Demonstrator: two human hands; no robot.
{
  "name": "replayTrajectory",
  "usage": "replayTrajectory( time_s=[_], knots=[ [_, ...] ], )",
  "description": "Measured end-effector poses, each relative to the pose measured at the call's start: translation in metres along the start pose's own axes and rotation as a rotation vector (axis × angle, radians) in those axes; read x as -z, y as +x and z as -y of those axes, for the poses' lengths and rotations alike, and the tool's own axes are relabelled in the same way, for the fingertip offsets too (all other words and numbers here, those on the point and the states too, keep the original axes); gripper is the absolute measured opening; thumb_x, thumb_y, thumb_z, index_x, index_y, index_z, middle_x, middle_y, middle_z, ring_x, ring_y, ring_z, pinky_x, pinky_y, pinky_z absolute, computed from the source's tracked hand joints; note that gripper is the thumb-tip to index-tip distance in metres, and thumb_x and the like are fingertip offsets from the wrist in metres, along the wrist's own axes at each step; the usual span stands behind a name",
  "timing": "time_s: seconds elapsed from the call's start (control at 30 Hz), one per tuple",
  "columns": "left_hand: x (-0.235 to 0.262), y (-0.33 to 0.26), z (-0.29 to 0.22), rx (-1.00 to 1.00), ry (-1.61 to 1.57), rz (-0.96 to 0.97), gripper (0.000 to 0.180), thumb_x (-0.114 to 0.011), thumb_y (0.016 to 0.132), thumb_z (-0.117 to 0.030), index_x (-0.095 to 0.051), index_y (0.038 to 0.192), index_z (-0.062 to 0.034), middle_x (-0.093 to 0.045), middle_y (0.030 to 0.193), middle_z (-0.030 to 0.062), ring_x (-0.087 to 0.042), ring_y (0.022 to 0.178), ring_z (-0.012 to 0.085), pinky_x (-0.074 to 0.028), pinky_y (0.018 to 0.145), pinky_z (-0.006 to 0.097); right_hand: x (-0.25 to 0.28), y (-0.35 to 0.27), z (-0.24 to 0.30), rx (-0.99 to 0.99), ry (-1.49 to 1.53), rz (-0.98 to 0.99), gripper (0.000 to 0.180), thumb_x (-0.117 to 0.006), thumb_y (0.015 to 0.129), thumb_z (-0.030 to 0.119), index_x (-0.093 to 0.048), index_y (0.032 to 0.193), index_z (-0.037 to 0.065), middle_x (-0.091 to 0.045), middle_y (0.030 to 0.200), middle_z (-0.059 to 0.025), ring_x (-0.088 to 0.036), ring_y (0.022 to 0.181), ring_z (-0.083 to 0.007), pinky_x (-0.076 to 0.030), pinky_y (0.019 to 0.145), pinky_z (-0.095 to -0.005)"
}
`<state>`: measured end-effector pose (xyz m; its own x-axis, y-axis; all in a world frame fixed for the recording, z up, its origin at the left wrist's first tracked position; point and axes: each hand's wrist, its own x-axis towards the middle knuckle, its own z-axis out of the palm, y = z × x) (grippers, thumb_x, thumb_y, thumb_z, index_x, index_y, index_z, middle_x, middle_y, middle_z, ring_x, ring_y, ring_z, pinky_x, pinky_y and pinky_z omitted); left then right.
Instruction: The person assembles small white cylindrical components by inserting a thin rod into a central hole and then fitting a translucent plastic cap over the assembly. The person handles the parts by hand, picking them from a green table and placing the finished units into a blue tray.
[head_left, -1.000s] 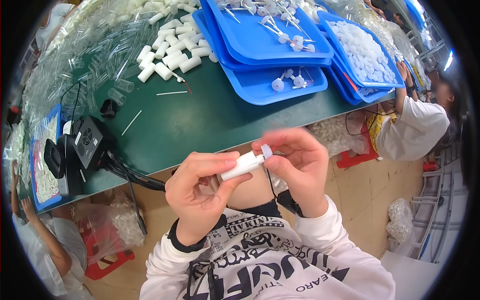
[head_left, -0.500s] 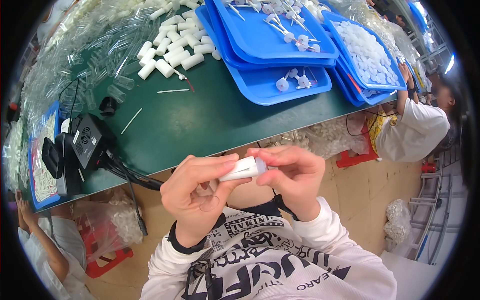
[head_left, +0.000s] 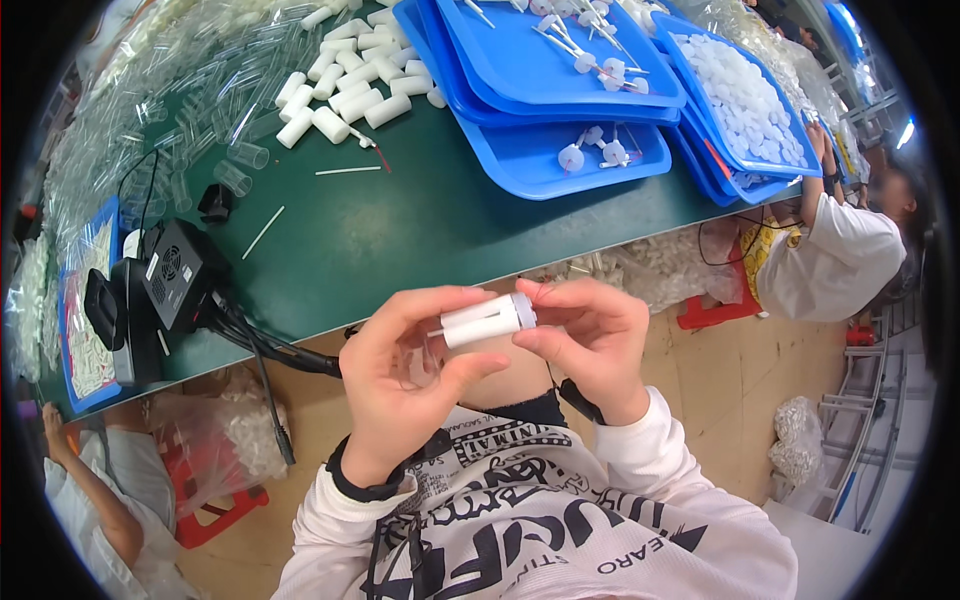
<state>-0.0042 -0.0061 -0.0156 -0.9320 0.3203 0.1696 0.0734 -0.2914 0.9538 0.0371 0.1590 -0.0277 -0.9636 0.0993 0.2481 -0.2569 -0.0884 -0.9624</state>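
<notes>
White tube [head_left: 484,321] now level, pinched between left hand [head_left: 400,385] and right hand [head_left: 590,345]; earlier tilted upward.

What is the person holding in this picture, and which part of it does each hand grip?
A white tube: the left hand grips its body, and the right hand pinches its capped end.

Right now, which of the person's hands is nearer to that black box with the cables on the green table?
Left. The left hand holds the white tube just right of the black box and its cables. The right hand grips the tube's capped end, farther right.
</notes>
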Motion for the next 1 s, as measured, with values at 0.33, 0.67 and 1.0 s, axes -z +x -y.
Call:
replayTrajectory(
  time_s=[0.33,0.67,1.0],
  knots=[
    [0.01,-0.003,0.004,0.016,0.11,0.073,0.023,-0.067,0.071,0.011,-0.062,0.092,0.0043,-0.063,0.091,0.0097,-0.059,0.084,0.0134,-0.047,0.07,0.022,0.004,0.001,-0.003,-0.054,0.13,0.064,0.026,-0.067,0.072,-0.008,-0.06,0.096,-0.006,-0.062,0.101,-0.018,-0.063,0.09,-0.0229,-0.053,0.079,-0.0324],
    [0.003,0.007,0.008,0.189,0.237,0.12,0.017,-0.067,0.077,0.001,-0.059,0.092,0.0034,-0.063,0.085,0.0055,-0.057,0.076,0.0069,-0.043,0.061,0.017,0.006,0.016,0.01,-0.113,-0.164,0.12,0.026,-0.07,0.072,-0.002,-0.063,0.097,-0.003,-0.061,0.097,-0.0107,-0.062,0.086,-0.0162,-0.053,0.075,-0.0274],
    [0.017,0.013,0.005,0.22,0.305,0.095,0.025,-0.058,0.071,0.001,-0.044,0.092,0.0001,-0.057,0.079,0.0059,-0.042,0.056,0.0098,-0.038,0.052,0.023,0.005,0.028,0.032,0.228,-0.311,0.158,0.019,-0.07,0.072,0.002,-0.065,0.089,0.001,-0.066,0.09,-0.0111,-0.063,0.075,-0.0157,-0.05,0.061,-0.0223]
  ],
)
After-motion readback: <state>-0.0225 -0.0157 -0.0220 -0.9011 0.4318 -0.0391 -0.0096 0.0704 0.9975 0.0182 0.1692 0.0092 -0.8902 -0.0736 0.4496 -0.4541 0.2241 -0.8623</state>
